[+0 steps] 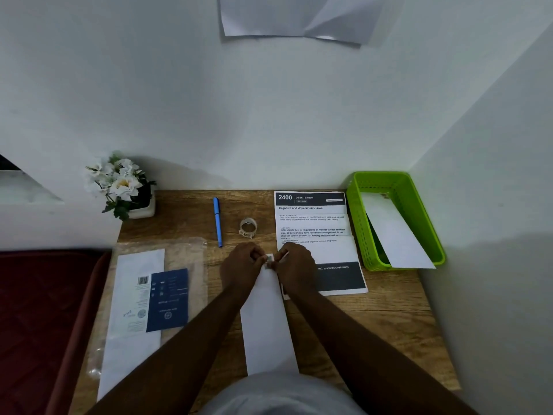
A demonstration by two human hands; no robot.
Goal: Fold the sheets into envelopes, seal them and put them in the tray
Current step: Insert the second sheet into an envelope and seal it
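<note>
Head view looks down on a wooden desk (374, 319) set against a white wall, and everything below is placed by the long white folded sheet (266, 324) that lies lengthwise in the middle of the desk, running from the person's lap toward the wall. At the far end of that sheet both hands meet: the left hand (244, 263) has its fingers curled and pinches the sheet's far tip from the left, and the right hand (294, 265) pinches it from the right, the fingertips nearly touching over a small greyish piece (269, 259) at the tip; whether that piece is tape or a sticker cannot be told. Just right of the sheet, partly under the right hand, lies a printed page (314, 223) with a dark header and a dark band lower down. Farther right, in the desk's corner, sits a green tray (359, 217) with slotted walls, and a white envelope (395, 235) leans inside it, one end sticking out over the near rim. Beyond the sheet's far end stand a small roll of clear tape (248, 227) and, left of it, a blue pen (217, 221). Well left of the sheet lies a clear plastic packet (143, 304) holding white paper and a dark blue card. Far left by the wall is a pot of white flowers (122, 187).
</note>
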